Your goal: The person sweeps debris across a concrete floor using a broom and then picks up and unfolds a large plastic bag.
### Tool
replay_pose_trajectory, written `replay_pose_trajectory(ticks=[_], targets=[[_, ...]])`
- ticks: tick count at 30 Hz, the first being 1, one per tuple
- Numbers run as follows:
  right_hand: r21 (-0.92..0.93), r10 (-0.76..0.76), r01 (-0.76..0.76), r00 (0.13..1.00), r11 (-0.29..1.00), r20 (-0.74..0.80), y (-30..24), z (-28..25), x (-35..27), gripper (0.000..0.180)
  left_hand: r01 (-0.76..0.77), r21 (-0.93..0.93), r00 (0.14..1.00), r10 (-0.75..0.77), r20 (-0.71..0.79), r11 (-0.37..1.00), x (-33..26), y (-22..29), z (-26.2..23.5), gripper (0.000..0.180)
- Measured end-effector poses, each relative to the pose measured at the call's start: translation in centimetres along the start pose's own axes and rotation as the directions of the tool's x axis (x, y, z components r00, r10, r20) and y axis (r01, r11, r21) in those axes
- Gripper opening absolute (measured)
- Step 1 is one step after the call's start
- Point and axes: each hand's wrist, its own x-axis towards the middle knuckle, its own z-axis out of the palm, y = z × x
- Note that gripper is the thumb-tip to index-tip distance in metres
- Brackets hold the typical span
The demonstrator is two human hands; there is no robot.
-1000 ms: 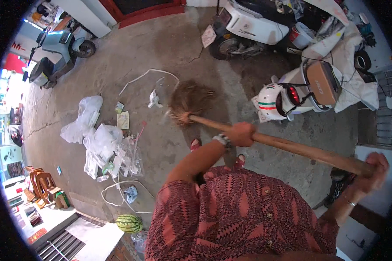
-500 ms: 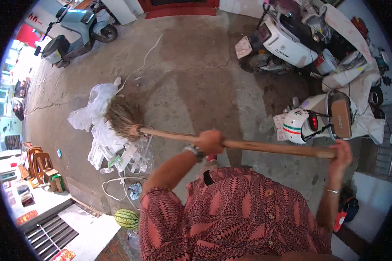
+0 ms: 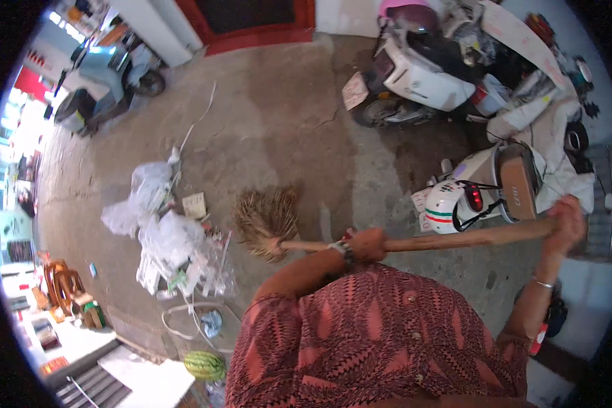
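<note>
A broom (image 3: 455,239) with a long wooden handle lies across the view in front of me. My left hand (image 3: 367,245) is closed round the middle of its handle, a watch on that wrist. My right hand (image 3: 567,221) grips the handle's end at the right, slightly blurred. The straw head (image 3: 268,219) is at the left, on or just over the concrete floor. Left of the bristles lies a heap of plastic bags and scraps (image 3: 177,238), a small gap away. A piece of cardboard (image 3: 194,205) shows at the heap's far edge.
A white scooter (image 3: 421,75) stands far right, with a striped helmet (image 3: 445,205) nearer. Another scooter (image 3: 105,81) is far left. A watermelon (image 3: 205,365) and a loose white strap (image 3: 177,319) lie near left. A red-framed doorway (image 3: 251,41) is at the back.
The broom head has moved right, off the heap, and both hands have shifted right with the handle. The cardboard piece beside the heap is now uncovered. The view has also shifted.
</note>
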Motion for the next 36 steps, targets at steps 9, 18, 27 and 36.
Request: replay_pose_trajectory(ticks=[9, 18, 27, 36], targets=[[0.006, 0.326, -0.327, 0.941, 0.945, -0.089, 8.8, -3.8, -1.5, 0.017, 0.043, 0.162, 0.989, -0.065, 0.131, 0.986, 4.3, 2.5, -4.7, 0.028], [-0.355, -0.1, -0.006, 0.955, 0.935, -0.279, 1.9, -15.3, 3.1, 0.022, -0.309, 0.274, 0.951, 0.297, 0.084, 0.911, 13.4, 12.3, -12.1, 0.022], [-0.138, -0.484, 0.475, 0.874, 0.869, -0.038, -12.5, 10.8, 5.9, 0.027, -0.48, 0.093, 0.871, 0.486, -0.068, 0.873, 13.8, 2.0, -22.3, 0.014], [0.033, 0.024, -0.022, 0.999, 0.999, -0.043, -7.1, 29.8, 8.9, 0.03, -0.028, 0.136, 0.995, 0.041, -0.092, 0.99, 3.0, -16.5, -35.4, 0.02]])
